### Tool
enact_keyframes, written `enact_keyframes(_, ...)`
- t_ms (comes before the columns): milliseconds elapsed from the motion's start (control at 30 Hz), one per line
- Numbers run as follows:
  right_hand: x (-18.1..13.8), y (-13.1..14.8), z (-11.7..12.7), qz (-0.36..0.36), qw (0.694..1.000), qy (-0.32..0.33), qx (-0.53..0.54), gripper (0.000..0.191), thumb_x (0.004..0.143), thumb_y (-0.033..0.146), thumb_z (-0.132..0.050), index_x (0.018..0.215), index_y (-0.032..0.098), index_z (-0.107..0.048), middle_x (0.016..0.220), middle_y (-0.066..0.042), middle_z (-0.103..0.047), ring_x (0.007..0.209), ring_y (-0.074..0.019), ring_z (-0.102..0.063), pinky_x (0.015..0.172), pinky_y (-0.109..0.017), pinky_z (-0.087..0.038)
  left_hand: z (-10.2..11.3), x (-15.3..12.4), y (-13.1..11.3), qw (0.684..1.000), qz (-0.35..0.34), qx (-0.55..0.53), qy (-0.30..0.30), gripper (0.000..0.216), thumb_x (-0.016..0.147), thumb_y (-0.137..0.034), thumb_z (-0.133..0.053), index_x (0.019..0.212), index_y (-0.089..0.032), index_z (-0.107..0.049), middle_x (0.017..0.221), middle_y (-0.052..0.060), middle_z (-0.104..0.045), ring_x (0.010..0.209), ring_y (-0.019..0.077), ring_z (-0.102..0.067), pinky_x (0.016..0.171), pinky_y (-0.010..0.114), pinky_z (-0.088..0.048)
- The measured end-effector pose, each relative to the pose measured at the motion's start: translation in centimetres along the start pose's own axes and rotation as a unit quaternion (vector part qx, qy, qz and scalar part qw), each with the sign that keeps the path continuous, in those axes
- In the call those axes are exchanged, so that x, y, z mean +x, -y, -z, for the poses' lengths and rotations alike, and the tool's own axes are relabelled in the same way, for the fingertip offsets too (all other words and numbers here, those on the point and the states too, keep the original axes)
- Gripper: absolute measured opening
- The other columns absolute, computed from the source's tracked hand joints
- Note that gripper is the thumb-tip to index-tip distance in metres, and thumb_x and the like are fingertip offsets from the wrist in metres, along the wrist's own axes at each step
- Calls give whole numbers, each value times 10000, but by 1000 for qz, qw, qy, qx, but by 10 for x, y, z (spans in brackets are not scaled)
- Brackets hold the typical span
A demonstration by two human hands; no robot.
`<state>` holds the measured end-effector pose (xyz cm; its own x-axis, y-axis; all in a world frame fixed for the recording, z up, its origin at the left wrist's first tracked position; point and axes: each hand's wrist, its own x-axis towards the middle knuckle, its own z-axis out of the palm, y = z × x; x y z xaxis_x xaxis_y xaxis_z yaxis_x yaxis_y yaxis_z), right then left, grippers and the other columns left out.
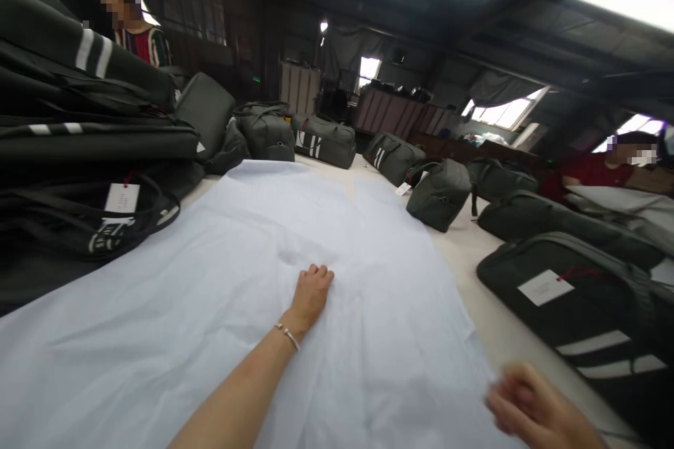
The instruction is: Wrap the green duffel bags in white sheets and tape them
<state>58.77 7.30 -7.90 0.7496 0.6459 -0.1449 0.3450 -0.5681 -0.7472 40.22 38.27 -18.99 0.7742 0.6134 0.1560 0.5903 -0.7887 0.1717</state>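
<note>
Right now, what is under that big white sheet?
The white sheet lies on a pale table, visible along the sheet's right edge. The left hand rests on top. Anything else beneath it is covered.

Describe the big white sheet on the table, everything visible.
The white sheet is large, thin and faintly translucent, like tissue or light fabric, softly creased. It lies spread flat along the pale table, reaching toward dark bags at the far end. The left hand rests on its middle, fingers curled, beside a small pucker. The blurred right hand is at its near right edge; contact there is unclear.
</note>
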Motion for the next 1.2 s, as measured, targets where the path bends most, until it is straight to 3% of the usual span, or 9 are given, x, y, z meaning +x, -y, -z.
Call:
enact_keyframes(100,61,64,-72,90,982,156,54,240,762,385,-646,758,251,-447,626,34,-598,614,-162,-604,587,-289,-464,-4,-4,1,1000,-9,-16,-11,300,922,-38,-410,1094,-216,-580,1103,46,-614,1032,232,-528,844,376,-417)
enact_keyframes(200,121,113,-144,123,967,215,54,261,718,316,-645,786,246,-403,613,65,-581,601,-144,-611,554,-260,-437,-9,-4,2,999,-9,-29,-19,274,931,-63,-417,1094,-217,-575,1089,53,-609,1021,243,-522,839,392,-415)
enact_keyframes(300,167,129,-192,125,966,227,12,290,681,274,-655,798,241,-391,578,84,-563,580,-139,-612,516,-236,-410,-14,-4,2,999,-7,-45,-27,237,944,-101,-420,1083,-217,-573,1063,53,-606,1001,254,-519,817,401,-418)
enact_keyframes(400,197,125,-217,114,965,234,-39,283,669,210,-653,789,237,-398,528,82,-576,513,-121,-570,484,-223,-382,-17,-4,2,998,-5,-61,-34,241,937,-89,-418,1087,-202,-568,1064,64,-602,1003,257,-512,817,407,-416)
enact_keyframes(633,230,124,-235,101,955,214,-177,338,587,147,-711,759,238,-436,447,96,-521,460,-137,-547,490,-244,-365,-19,-4,2,996,-4,-77,-38,250,924,-64,-423,1085,-198,-560,1062,62,-596,988,252,-510,808,406,-414)
enact_keyframes(833,231,113,-223,114,956,123,-241,522,502,379,-859,775,244,-435,699,-13,-598,734,-238,-603,621,-300,-373,-22,-5,2,996,1,-82,-42,250,928,-69,-427,1100,-199,-555,1077,68,-591,1001,248,-504,822,406,-411)
enact_keyframes(1000,224,84,-219,125,973,73,-177,517,619,501,-780,923,236,-457,737,13,-552,740,-212,-557,659,-311,-385,-22,-5,2,996,4,-87,-37,255,939,-85,-414,1117,-201,-553,1087,66,-596,1020,255,-501,840,422,-417)
enact_keyframes(1100,224,82,-208,118,983,104,-93,554,641,486,-755,1048,217,-492,731,34,-556,669,-172,-556,626,-292,-416,-21,-6,1,995,10,-92,-27,247,945,-96,-406,1096,-207,-567,1107,64,-601,1044,259,-507,859,431,-426)
enact_keyframes(1200,211,94,-184,106,986,130,-11,535,730,522,-643,1133,188,-535,864,-18,-616,693,-161,-595,617,-286,-452,-17,-1,2,994,31,-104,-15,252,937,-79,-403,1057,-197,-590,1114,80,-616,1064,265,-524,869,433,-440)
